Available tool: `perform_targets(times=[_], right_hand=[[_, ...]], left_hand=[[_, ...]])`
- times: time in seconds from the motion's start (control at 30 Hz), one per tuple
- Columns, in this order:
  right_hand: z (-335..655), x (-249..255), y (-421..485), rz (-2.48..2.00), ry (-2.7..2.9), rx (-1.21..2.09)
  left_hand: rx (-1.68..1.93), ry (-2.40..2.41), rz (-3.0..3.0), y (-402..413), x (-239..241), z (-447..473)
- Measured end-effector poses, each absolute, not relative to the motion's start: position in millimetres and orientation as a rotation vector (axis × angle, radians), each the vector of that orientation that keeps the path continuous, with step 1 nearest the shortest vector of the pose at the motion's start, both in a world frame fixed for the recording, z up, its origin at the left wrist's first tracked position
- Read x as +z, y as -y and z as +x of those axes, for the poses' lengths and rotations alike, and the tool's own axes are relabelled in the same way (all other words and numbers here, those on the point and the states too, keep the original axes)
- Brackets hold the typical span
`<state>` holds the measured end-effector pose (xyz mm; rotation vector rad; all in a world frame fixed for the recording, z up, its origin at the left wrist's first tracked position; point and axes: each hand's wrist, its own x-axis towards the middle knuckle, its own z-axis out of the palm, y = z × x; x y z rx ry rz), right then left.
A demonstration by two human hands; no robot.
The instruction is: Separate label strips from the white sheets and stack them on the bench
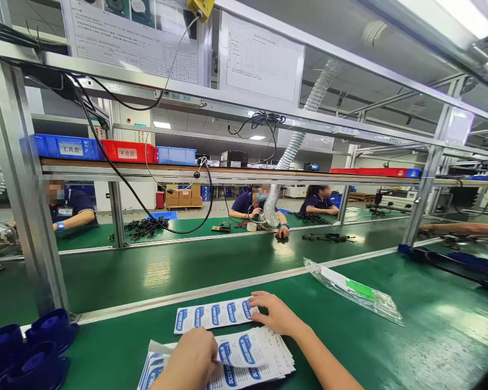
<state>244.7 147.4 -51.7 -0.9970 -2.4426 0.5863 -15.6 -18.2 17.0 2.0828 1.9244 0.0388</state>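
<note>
A stack of white label sheets [268, 346] with blue printed labels lies on the green bench in front of me. My left hand [193, 352] is closed over the stack, pinching a label sheet [244, 352] whose edge is lifted and curled. Just beyond the stack, a separate strip of labels [215, 315] lies flat. My right hand [273, 313] rests at its right end, fingers apart and fingertips on the strip.
Dark blue plastic parts [36, 349] stand at the left front. A clear bag [353, 290] with a green label lies to the right, near more dark blue parts [463, 265]. A metal frame post [28, 189] rises at left. Co-workers sit across the line.
</note>
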Motion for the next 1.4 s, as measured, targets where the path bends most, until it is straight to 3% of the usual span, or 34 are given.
perform_targets(times=[0.1,0.4,0.73,0.93,1.2,1.4], right_hand=[[248,-56,-153,-1.062,2.545,0.581],[237,-51,-151,-0.908,2.598,0.239],[226,-30,-120,-0.445,2.335,0.210],[235,-45,-134,-0.787,2.211,0.589],[243,-58,-153,-0.995,2.603,0.525],[234,-45,-142,-0.716,2.530,0.163]], left_hand=[[0.005,-1.904,1.982,25,17,-17],[0.501,-1.845,2.152,20,6,-31],[0.444,-1.921,2.367,7,5,-30],[0.278,-1.996,2.159,8,14,-27],[0.120,-1.905,1.901,29,13,-22],[0.447,-1.917,2.102,22,8,-25]])
